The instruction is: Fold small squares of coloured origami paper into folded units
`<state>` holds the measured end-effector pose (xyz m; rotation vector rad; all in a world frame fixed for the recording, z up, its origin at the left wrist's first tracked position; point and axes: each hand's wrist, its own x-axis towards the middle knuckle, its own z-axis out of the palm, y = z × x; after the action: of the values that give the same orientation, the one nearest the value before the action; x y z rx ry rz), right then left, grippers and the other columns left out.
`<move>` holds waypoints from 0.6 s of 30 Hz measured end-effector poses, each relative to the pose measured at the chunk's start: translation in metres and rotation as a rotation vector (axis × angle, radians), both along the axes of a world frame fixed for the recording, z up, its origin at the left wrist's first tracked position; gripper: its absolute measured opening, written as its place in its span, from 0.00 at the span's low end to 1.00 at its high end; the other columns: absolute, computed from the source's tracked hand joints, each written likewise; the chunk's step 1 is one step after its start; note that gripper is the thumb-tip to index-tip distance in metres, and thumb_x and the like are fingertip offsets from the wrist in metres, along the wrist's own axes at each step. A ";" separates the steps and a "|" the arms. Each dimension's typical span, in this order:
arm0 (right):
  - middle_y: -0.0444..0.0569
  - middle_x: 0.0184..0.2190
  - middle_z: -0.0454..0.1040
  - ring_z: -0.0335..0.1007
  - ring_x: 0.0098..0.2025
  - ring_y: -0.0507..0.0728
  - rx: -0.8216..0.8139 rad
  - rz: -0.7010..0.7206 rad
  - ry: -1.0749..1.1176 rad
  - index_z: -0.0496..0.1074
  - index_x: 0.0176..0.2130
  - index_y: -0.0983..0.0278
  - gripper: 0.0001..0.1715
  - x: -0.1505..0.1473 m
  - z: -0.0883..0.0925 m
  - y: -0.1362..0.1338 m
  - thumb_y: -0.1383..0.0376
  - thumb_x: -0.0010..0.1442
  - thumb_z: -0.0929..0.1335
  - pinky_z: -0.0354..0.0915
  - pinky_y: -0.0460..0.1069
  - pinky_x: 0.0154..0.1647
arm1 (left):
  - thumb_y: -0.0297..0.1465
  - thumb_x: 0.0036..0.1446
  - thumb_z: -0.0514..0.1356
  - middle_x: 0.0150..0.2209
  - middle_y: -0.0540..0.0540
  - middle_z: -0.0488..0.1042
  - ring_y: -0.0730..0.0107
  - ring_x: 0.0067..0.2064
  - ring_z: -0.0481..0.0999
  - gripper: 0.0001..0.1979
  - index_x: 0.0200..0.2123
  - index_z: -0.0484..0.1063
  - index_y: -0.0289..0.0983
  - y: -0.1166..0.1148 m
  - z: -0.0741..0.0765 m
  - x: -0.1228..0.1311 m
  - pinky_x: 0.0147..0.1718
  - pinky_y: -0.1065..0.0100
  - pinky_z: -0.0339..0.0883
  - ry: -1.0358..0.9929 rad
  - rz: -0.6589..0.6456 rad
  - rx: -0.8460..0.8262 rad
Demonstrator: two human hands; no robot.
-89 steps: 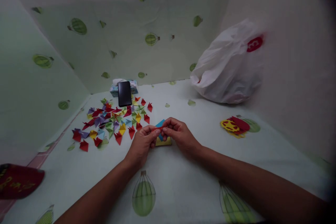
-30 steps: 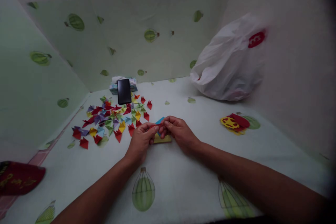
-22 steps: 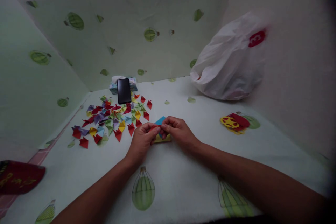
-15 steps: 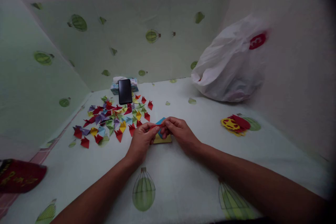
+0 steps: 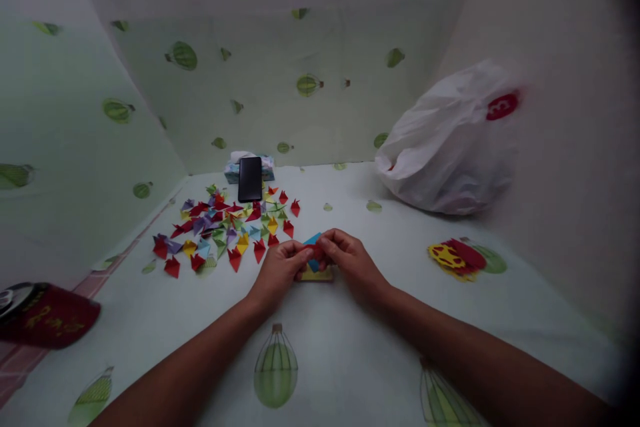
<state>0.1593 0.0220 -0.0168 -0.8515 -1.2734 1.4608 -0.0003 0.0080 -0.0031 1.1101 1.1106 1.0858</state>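
My left hand (image 5: pixel 280 271) and my right hand (image 5: pixel 350 260) meet at the middle of the table, fingers pinched together on a small red paper piece (image 5: pixel 316 251). Under the fingertips lies a small stack of paper squares (image 5: pixel 315 272), with a blue sheet (image 5: pixel 313 239) on top and yellow at its edge. Left of my hands, several folded paper triangles (image 5: pixel 225 230) in red, yellow, purple, green and blue lie scattered on the table.
A black phone (image 5: pixel 250 179) leans on a tissue pack (image 5: pixel 233 171) at the back. A white plastic bag (image 5: pixel 450 147) sits at the back right. Red and yellow paper cut-outs (image 5: pixel 455 258) lie on the right. A dark red object (image 5: pixel 47 315) is at the left edge.
My hands stay pinched on the red paper and work it slightly. The view has shifted, so everything sits a little further right and lower in the picture.
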 end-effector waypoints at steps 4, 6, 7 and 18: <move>0.42 0.21 0.72 0.66 0.23 0.50 0.020 0.002 -0.045 0.71 0.27 0.65 0.17 0.001 -0.004 0.002 0.55 0.54 0.74 0.62 0.47 0.28 | 0.40 0.46 0.69 0.18 0.54 0.66 0.79 0.20 0.61 0.15 0.25 0.73 0.33 0.000 0.000 0.000 0.20 0.74 0.53 -0.010 -0.013 0.007; 0.42 0.21 0.73 0.66 0.23 0.50 0.012 -0.049 -0.032 0.70 0.27 0.64 0.17 0.001 -0.004 0.003 0.55 0.54 0.74 0.62 0.47 0.28 | 0.42 0.47 0.68 0.19 0.53 0.67 0.79 0.20 0.62 0.17 0.24 0.71 0.34 0.001 -0.001 -0.001 0.21 0.74 0.54 -0.025 -0.007 0.001; 0.42 0.22 0.73 0.67 0.23 0.50 0.003 -0.069 -0.024 0.70 0.27 0.64 0.16 0.001 -0.004 0.002 0.56 0.54 0.74 0.62 0.47 0.28 | 0.42 0.47 0.68 0.19 0.53 0.68 0.79 0.20 0.63 0.17 0.24 0.70 0.34 0.002 -0.002 -0.002 0.21 0.75 0.55 -0.033 -0.003 -0.003; 0.42 0.22 0.74 0.69 0.23 0.50 -0.025 -0.105 0.017 0.71 0.28 0.65 0.15 0.000 -0.007 0.001 0.57 0.54 0.74 0.63 0.46 0.28 | 0.42 0.48 0.68 0.26 0.50 0.74 0.76 0.25 0.71 0.17 0.29 0.72 0.34 0.006 -0.004 -0.005 0.26 0.74 0.64 -0.093 0.049 -0.004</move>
<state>0.1597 0.0235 -0.0242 -0.9068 -1.1829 1.4004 -0.0049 0.0140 -0.0070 1.0239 1.0709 1.1613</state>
